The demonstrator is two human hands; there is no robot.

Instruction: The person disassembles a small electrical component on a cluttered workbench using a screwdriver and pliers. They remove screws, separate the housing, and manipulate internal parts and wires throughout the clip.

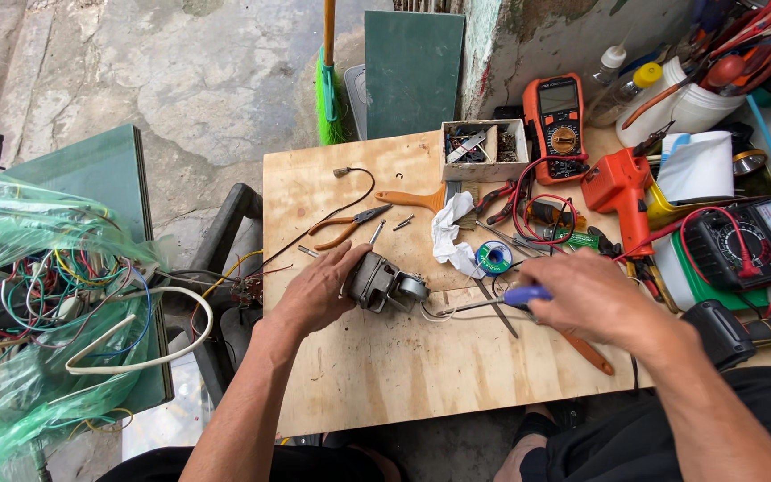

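Note:
A small grey electric motor (384,284) lies on the plywood tabletop (377,375). My left hand (317,291) grips its left side and holds it steady. My right hand (582,293) is closed on a blue-handled soldering iron (503,300), whose metal tip points left toward the thin wires coming off the motor's right end. A roll of solder wire (494,257) and a crumpled white cloth (449,234) lie just behind the motor.
Orange-handled pliers (347,225), a paintbrush (414,197), a box of small parts (484,147), an orange multimeter (556,118), an orange hot-glue gun (617,183) and an analog meter (747,239) crowd the back and right. A green bag of wires (46,303) sits left.

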